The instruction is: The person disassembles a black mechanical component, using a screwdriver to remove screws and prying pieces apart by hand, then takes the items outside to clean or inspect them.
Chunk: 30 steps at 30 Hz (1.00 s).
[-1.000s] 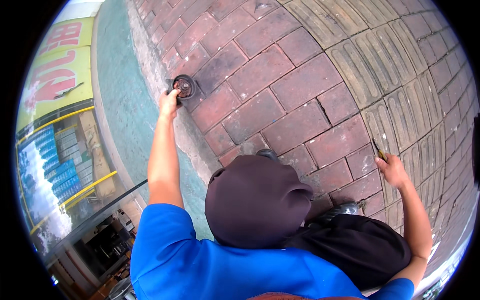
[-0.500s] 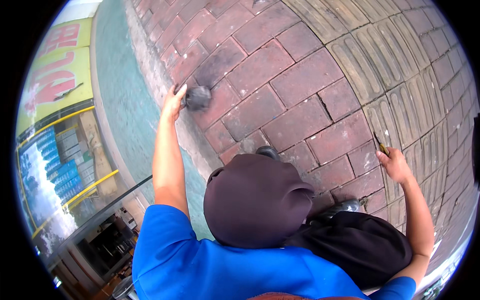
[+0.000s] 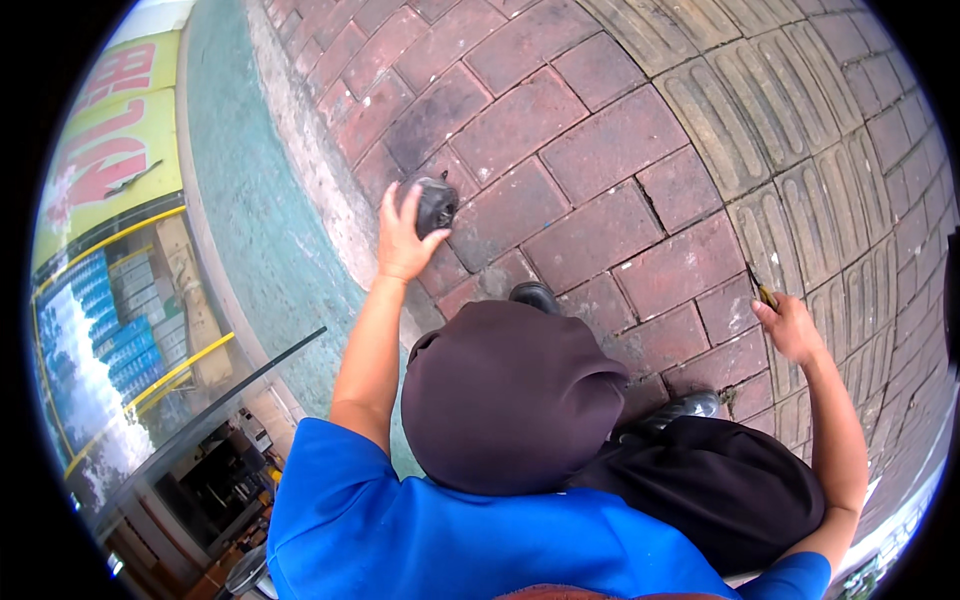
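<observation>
**Gripping a dark round part over the brick paving**

Looking down from the head camera, the person is crouching over red brick paving (image 3: 600, 130), with a dark cap and a blue shirt filling the lower middle of the picture.

The left hand (image 3: 402, 235) is reaching forward and is curling around a small dark round part (image 3: 437, 204), with the fingers wrapping its left side and the part sticking out to the right of the palm. Whether the part is resting on the bricks or hanging just above them is not clear from this angle. Just left of that hand a pale stone kerb (image 3: 300, 150) is running away from the person, and beyond the kerb a greenish strip (image 3: 240, 200) is lying alongside it. Below the hand, near the cap, the toe of a dark shoe (image 3: 533, 295) is showing on the bricks.

The right hand (image 3: 790, 325) is stretching out to the far side, well apart from the left one, and is closing on a thin tool (image 3: 762, 290) with a yellowish handle, whose dark tip is pointing up and away from the fingers. The tool is too small to name for certain. Above and to the right of this hand, ribbed tan paving slabs (image 3: 800, 110) are lying beside the bricks. A second dark shoe (image 3: 690, 407) is sitting below and left of this hand.
</observation>
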Each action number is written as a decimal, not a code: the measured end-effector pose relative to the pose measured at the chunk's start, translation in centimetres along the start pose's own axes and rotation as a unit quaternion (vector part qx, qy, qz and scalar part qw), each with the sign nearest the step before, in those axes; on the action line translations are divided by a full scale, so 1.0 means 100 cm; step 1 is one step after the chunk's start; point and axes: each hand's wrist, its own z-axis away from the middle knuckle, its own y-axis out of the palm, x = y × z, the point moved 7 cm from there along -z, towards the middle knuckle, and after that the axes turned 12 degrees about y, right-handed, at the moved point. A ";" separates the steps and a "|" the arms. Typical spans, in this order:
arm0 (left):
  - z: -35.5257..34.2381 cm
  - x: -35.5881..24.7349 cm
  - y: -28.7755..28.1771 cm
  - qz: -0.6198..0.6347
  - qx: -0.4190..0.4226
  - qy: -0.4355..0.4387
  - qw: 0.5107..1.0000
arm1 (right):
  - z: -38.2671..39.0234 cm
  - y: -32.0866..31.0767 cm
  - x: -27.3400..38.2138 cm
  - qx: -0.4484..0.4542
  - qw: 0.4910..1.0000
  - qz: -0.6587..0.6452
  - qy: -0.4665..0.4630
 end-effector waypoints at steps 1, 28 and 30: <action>0.002 -0.011 0.004 -0.032 0.008 0.062 0.998 | 0.001 0.000 0.003 0.000 1.000 0.006 -0.001; -0.075 0.033 -0.005 0.103 -0.050 -0.069 0.991 | 0.008 -0.002 0.002 -0.022 0.999 0.025 -0.001; -0.089 0.034 0.002 0.063 -0.002 -0.064 0.996 | 0.009 -0.002 0.001 -0.003 1.000 0.016 0.012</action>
